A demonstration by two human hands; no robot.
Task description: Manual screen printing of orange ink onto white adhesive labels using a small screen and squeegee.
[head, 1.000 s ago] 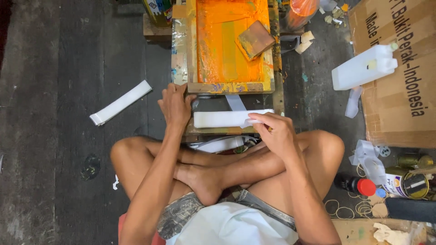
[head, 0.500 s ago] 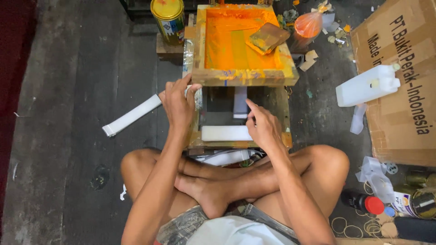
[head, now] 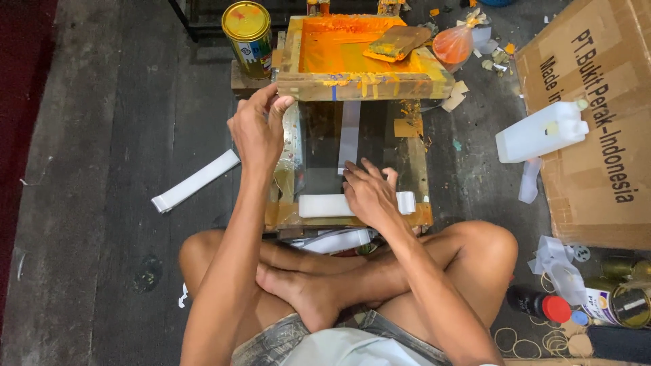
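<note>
I sit cross-legged on the floor at a small printing stand. My left hand (head: 258,129) grips the near left corner of a wooden screen frame (head: 363,85) that is coated in orange ink and tilted up off its base. A wooden squeegee (head: 397,42) lies in the ink. My right hand (head: 369,193) rests flat, fingers spread, on a white strip (head: 325,205) lying across the dark base plate (head: 319,146) under the frame. A second white strip (head: 350,132) runs lengthwise on the plate.
A yellow-lidded tin (head: 248,35) stands left of the frame. A white strip stack (head: 195,180) lies on the floor at left. At right are a white jerrycan (head: 539,132), a cardboard box (head: 597,115), an orange-filled bag (head: 453,44), a red-capped bottle (head: 542,305) and cans.
My left hand has lifted the screen frame up off the base. My right hand has moved onto the white strip on the base plate and now presses flat on it.
</note>
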